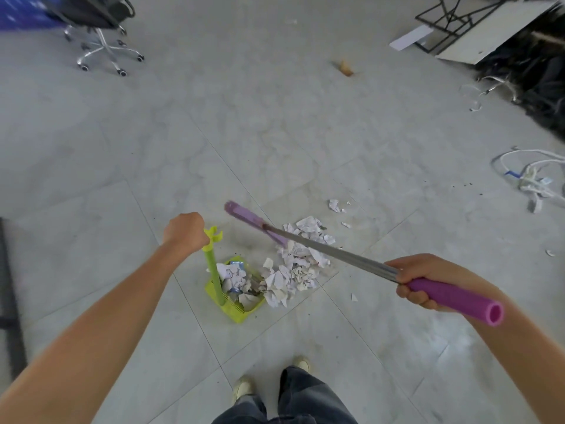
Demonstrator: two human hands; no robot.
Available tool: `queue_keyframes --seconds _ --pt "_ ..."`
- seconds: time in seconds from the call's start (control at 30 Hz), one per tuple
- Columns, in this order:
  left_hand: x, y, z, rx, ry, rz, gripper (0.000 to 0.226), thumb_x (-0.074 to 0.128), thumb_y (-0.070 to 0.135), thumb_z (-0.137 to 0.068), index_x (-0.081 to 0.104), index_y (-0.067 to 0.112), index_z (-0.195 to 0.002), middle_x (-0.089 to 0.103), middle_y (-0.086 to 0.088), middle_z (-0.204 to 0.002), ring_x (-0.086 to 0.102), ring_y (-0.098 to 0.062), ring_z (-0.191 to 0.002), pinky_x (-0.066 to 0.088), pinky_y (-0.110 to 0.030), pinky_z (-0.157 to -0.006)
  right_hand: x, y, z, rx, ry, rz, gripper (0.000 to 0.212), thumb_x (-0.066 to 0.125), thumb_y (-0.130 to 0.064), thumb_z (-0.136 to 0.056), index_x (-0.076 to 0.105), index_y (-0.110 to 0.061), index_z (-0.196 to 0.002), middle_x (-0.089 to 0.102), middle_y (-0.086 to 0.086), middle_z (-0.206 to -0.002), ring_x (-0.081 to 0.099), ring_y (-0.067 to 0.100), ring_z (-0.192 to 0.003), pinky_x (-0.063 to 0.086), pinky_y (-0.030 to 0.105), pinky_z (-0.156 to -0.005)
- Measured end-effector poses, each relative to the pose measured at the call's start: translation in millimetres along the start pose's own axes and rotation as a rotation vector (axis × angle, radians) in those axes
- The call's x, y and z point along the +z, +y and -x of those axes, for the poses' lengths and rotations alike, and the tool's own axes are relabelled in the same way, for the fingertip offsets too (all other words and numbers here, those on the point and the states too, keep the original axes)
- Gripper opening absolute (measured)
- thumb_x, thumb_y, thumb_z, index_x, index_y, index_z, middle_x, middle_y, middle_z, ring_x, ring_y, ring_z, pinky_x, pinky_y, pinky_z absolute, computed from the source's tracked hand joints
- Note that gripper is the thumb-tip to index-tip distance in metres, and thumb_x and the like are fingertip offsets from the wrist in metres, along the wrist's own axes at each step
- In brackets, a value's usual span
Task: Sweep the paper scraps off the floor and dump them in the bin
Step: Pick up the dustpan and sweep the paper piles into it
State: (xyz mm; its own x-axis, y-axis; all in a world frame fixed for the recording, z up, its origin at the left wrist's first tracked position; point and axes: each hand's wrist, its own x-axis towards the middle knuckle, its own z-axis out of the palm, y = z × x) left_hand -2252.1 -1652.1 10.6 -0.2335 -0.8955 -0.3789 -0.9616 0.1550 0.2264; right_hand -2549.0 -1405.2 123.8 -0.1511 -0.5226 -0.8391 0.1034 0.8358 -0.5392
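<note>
Head view. Paper scraps: white crumpled and torn sheets, some with print, heaped in one pile on the grey tiled floor. The pile touches the open mouth of the dustpan on its right side. Part of the paper lies inside the dustpan, with a blue-and-white wrapper among it. We count a few strays right of the dustpan: a crumpled ball beyond the pile, a small shred just off the pile's near edge, and one more far out right.

Dustpan is lime green with a slotted wall and an upright handle in the same green. Left hand is clenched round the handle top. Its fingers face away from us, so only the back of the fist shows.

Right hand is wrapped round the broom where the metal shaft meets the purple foam grip. The shaft runs over the pile to the purple broom head, just beyond the dustpan. The head is blurred, so we cannot tell whether it touches floor or paper.

Far beyond the dustpan, left: office chair, seat cut off by the frame edge. Far right of it: white cables, partly out of frame. A dark strip sits at the left edge, too blurred to identify. On the near side of the dustpan are our jeans and shoes, cut off at the bottom.
</note>
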Motion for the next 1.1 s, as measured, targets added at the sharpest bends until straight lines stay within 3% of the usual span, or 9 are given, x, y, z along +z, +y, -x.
queue_keyframes --seconds 0.13,0.27,0.37,0.43,0.7,0.8,1.1 --pt "-6 12 -17 0.046 -0.030 -0.029 0.013 0.062 0.008 -0.074 0.051 0.009 -0.066 0.048 -0.006 -0.064 0.054 -0.029 -0.074 0.034 -0.023 -0.057 -17 -20 -31 -0.054 0.092 0.104 0.019 0.043 0.006 -0.088 0.053 -0.003 -0.101 0.050 0.008 -0.051 0.044 0.009 -0.030 0.036 0.016 -0.028" --pt "-16 19 -37 0.101 -0.062 -0.072 0.004 0.064 0.014 -0.075 0.063 0.010 -0.075 0.060 -0.011 -0.081 0.057 -0.030 -0.080 0.037 -0.025 -0.059 -27 -25 -83 -0.073 0.184 0.227 0.013 0.048 0.006 -0.085 0.052 0.001 -0.096 0.052 0.011 -0.058 0.047 0.011 -0.034 0.039 0.019 -0.032" --pt "-21 18 -53 0.122 -0.060 -0.106 0.021 0.065 0.018 -0.076 0.071 0.012 -0.095 0.068 -0.011 -0.098 0.062 -0.031 -0.095 0.045 -0.030 -0.070 -25 -18 -115 -0.048 0.210 0.259 0.007 0.048 0.006 -0.083 0.050 0.000 -0.084 0.052 0.012 -0.059 0.047 0.012 -0.036 0.039 0.020 -0.035" --pt "-23 21 -59 0.126 -0.051 -0.109 0.024 0.066 0.020 -0.076 0.072 0.014 -0.098 0.068 -0.011 -0.100 0.062 -0.030 -0.097 0.048 -0.030 -0.075 -22 -11 -129 -0.027 0.199 0.206 0.008 0.046 0.007 -0.083 0.048 0.000 -0.082 0.051 0.012 -0.059 0.047 0.012 -0.037 0.039 0.020 -0.035" --pt "-25 27 -66 0.079 -0.025 -0.083 0.022 0.067 0.017 -0.075 0.072 0.011 -0.096 0.067 -0.013 -0.089 0.061 -0.030 -0.090 0.046 -0.029 -0.073 -2 21 -103 0.079 0.040 0.063 0.009 0.043 0.005 -0.084 0.044 -0.004 -0.082 0.051 0.008 -0.052 0.045 0.011 -0.034 0.036 0.018 -0.032" --pt "-24 23 -65 0.074 0.003 -0.088 0.027 0.068 0.018 -0.076 0.072 0.013 -0.102 0.069 -0.012 -0.099 0.061 -0.031 -0.097 0.048 -0.031 -0.077 4 27 -82 0.119 -0.043 -0.021 0.010 0.040 0.004 -0.085 0.041 -0.006 -0.085 0.050 0.005 -0.048 0.043 0.011 -0.032 0.034 0.016 -0.031" --pt "-21 32 -57 0.096 0.023 -0.097 0.027 0.068 0.016 -0.076 0.072 0.011 -0.102 0.069 -0.014 -0.099 0.062 -0.033 -0.096 0.048 -0.031 -0.076 32 44 -38 0.253 -0.268 -0.197 0.009 0.040 -0.009 -0.086 0.039 -0.012 -0.093 0.049 0.000 -0.050 0.044 0.006 -0.032 0.036 0.015 -0.028"
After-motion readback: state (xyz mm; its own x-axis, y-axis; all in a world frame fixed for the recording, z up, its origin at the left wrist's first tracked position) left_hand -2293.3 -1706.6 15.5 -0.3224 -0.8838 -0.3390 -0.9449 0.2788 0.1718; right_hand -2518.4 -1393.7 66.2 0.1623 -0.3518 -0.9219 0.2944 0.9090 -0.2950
